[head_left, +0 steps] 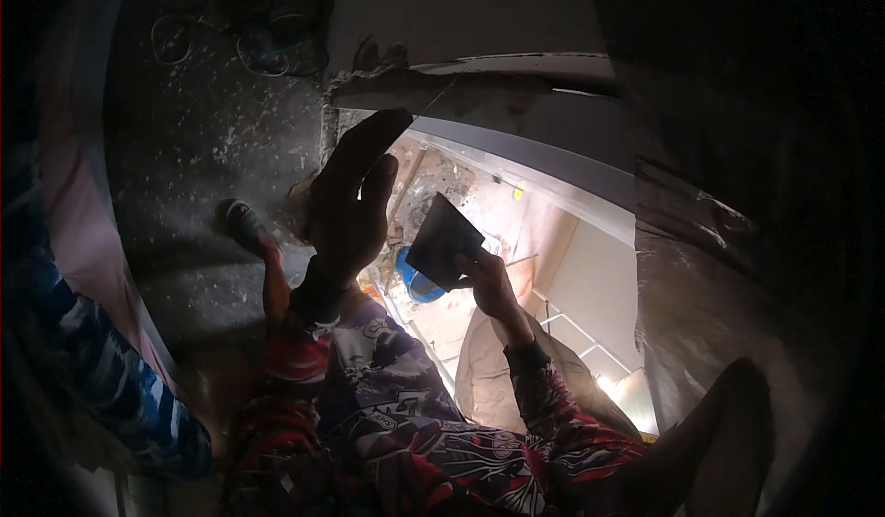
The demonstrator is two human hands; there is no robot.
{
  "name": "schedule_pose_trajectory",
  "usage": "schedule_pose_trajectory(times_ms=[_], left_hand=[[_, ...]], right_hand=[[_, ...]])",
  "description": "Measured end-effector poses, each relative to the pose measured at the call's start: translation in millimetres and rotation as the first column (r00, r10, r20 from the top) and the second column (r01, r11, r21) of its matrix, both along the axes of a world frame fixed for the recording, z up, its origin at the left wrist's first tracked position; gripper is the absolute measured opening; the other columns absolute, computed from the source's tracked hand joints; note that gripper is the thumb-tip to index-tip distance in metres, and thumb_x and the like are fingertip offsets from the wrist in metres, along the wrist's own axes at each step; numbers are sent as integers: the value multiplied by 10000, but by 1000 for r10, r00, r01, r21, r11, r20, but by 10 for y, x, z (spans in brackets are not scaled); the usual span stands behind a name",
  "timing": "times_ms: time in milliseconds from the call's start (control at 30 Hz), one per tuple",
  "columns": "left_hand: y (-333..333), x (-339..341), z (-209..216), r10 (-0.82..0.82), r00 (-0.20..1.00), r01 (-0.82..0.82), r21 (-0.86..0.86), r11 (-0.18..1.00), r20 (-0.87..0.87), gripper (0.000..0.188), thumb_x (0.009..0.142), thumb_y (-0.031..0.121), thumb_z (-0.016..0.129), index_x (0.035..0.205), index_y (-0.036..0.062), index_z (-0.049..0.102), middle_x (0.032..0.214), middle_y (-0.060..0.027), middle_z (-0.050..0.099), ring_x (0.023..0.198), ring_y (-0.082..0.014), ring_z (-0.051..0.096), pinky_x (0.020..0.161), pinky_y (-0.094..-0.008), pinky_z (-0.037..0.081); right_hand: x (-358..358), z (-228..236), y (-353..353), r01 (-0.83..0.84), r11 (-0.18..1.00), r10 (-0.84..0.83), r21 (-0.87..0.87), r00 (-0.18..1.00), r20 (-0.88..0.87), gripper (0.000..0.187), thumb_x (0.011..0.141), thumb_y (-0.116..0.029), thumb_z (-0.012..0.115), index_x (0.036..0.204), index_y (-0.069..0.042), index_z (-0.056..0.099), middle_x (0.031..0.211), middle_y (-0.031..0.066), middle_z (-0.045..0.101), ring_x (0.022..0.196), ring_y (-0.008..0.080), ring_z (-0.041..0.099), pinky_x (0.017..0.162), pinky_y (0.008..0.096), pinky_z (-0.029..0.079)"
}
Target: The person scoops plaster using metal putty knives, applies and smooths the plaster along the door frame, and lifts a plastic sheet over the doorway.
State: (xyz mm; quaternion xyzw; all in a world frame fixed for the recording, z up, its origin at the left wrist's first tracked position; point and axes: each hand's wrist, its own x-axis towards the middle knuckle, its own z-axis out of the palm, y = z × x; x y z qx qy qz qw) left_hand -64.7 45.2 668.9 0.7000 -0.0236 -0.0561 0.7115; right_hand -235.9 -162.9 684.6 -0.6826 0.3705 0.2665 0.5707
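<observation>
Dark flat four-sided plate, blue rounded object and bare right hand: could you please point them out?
Dark flat four-sided plate (443, 240): head view, middle of its face.
Blue rounded object (419, 287): head view, part not covered by the plate.
Bare right hand (492, 280): head view, middle of the hand.

Dark speckled floor (198, 139) left; bright light (610, 386) lower right, near pale wall (592, 282).
</observation>
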Motion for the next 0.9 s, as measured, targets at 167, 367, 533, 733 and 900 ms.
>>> schedule_pose_trajectory(times_ms=[167,367,533,733,900], left_hand=[[162,-85,-201,-48,992,61,107,992,-114,296,911,116,534,1180,17,610,1036,-188,668,925,-309,672,799,-371,518],[281,2,-498,-113,979,150,221,964,-170,335,906,186,535,1172,-13,578,913,-269,649,880,-424,648,714,-436,518],[197,14,-598,-167,978,195,264,945,-123,333,911,174,516,1199,13,564,922,-263,647,866,-425,638,705,-463,520],[40,-76,-101,-129,991,136,297,945,-44,329,926,178,519,1193,-8,566,800,-247,624,697,-415,627,605,-438,487],[139,-265,586,-189,970,153,216,964,156,261,901,65,537,1143,-27,570,872,-191,590,735,-338,579,619,-426,450]], right_hand=[[-42,-22,-38,19,1000,-19,-6,999,-29,248,959,-167,533,1100,28,593,870,47,640,789,109,615,679,285,553],[-108,-64,-47,1,1000,-1,22,1000,-5,239,947,-151,540,1080,40,594,886,56,639,801,121,625,661,286,551],[-172,-109,-45,-13,999,12,29,999,31,270,945,-183,539,1080,45,589,880,68,634,790,116,623,658,286,559],[-192,-123,58,-20,999,20,31,1000,10,275,945,-175,538,1098,49,586,895,66,642,788,121,633,666,291,565],[-131,-34,176,9,1000,-10,29,1000,20,253,944,-143,532,1091,56,586,917,81,654,807,135,649,672,297,576]])
